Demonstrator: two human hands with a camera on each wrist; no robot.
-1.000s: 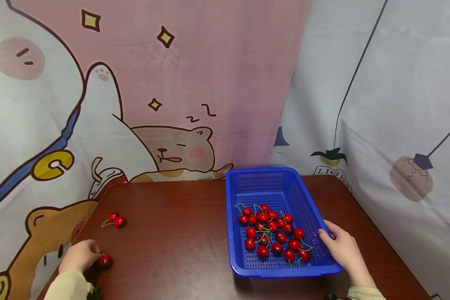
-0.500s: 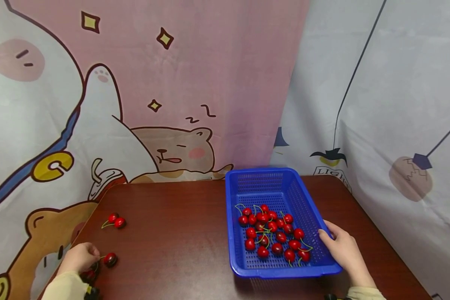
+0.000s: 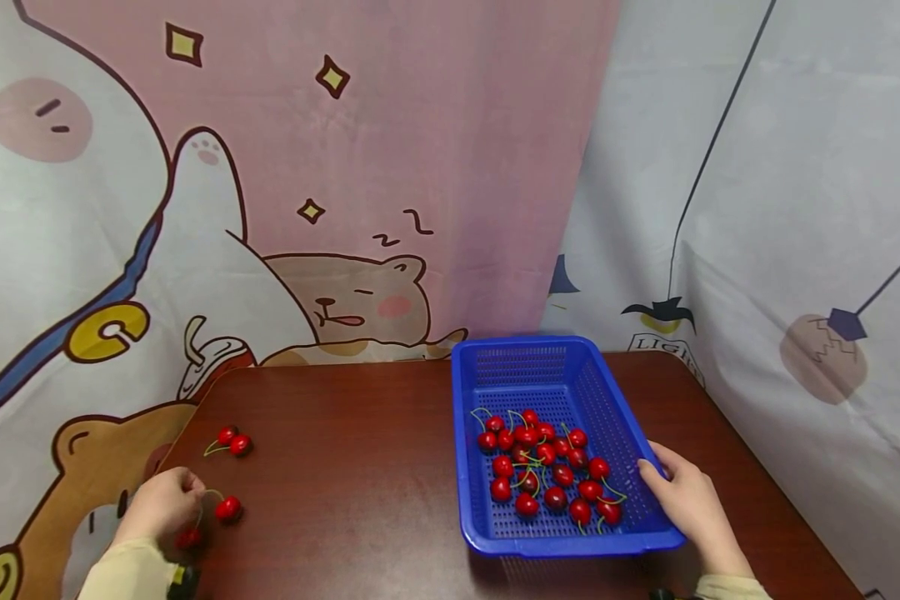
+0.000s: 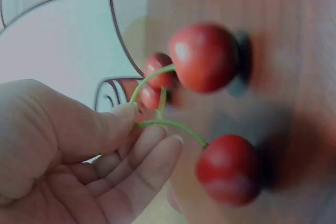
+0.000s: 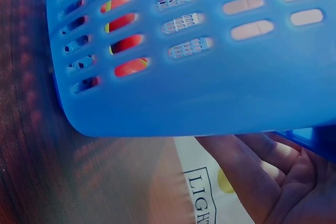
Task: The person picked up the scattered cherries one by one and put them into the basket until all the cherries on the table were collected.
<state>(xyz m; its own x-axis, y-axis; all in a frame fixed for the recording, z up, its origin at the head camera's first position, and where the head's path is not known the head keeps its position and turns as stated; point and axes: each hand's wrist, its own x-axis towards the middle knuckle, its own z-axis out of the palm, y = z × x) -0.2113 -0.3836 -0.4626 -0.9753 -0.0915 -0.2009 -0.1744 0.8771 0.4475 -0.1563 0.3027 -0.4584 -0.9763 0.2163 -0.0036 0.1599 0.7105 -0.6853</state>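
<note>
At the table's left, my left hand (image 3: 161,504) pinches the green stems of a pair of cherries (image 3: 228,509) between thumb and forefinger. Both red fruits of that pair (image 4: 230,170) hang apart from each other in the left wrist view. Beyond them lies a second pair of cherries (image 3: 241,445) on the wood, stems joined. A blue perforated basket (image 3: 570,546) at the right holds several cherries (image 3: 546,453), mostly toward its near end. My right hand (image 3: 686,496) grips the basket's right rim; in the right wrist view its fingers (image 5: 247,166) are partly hidden under the blue wall.
The brown wooden table (image 3: 345,467) stretches between the left hand and the basket. A cartoon-printed curtain (image 3: 390,167) hangs along the table's back and sides.
My left hand has lifted slightly, and its cherries have shifted a little right and up off the table's left edge area. The right hand and basket stay in place.
</note>
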